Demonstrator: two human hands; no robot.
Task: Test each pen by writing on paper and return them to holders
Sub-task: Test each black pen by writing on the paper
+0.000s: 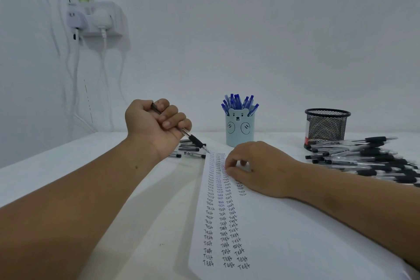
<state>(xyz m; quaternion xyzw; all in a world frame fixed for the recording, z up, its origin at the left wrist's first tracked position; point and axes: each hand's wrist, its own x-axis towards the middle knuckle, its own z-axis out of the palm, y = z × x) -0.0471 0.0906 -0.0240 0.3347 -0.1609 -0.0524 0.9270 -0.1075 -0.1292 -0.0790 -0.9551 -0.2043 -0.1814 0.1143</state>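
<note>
Flat white paper (284, 234) under relaxed right hand (256, 166); left hand (156, 125) fists slim clear-barrel pen (193, 137); hands apart.

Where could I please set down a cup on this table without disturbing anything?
Free: the table left of the paper, nearer than the small pen cluster. Crowded: the right side, under the black pen pile by the mesh holder.

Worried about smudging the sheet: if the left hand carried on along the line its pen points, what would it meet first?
Probably the paper: the left hand aims its pen down-right at the sheet's far corner, though depth is unclear.
</note>
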